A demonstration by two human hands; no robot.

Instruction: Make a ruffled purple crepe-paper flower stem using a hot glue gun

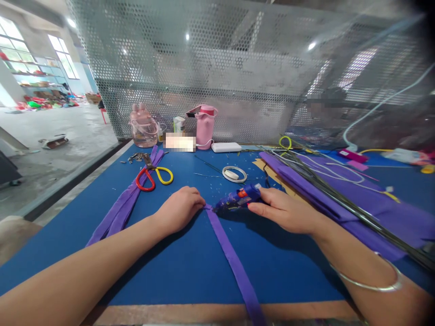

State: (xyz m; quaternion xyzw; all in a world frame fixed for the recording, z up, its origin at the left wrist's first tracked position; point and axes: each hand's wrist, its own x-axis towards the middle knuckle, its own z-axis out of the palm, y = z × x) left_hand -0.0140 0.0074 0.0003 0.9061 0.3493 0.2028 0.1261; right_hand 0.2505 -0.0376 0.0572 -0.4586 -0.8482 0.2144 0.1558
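A long purple fabric strip (234,262) runs from the table's near edge up to the middle of the blue table (190,267). My left hand (180,209) is closed in a pinch on the strip's far end. My right hand (283,210) grips a blue glue gun (238,198), whose nozzle points left and meets the strip's end right by my left fingertips.
Red and yellow scissors (151,175) lie on a bundle of purple strips (122,206) at the left. A white tape roll (234,174), pink bottles (205,124), a stack of purple fabric with wires (340,190) and a perforated metal screen (238,68) surround the work area.
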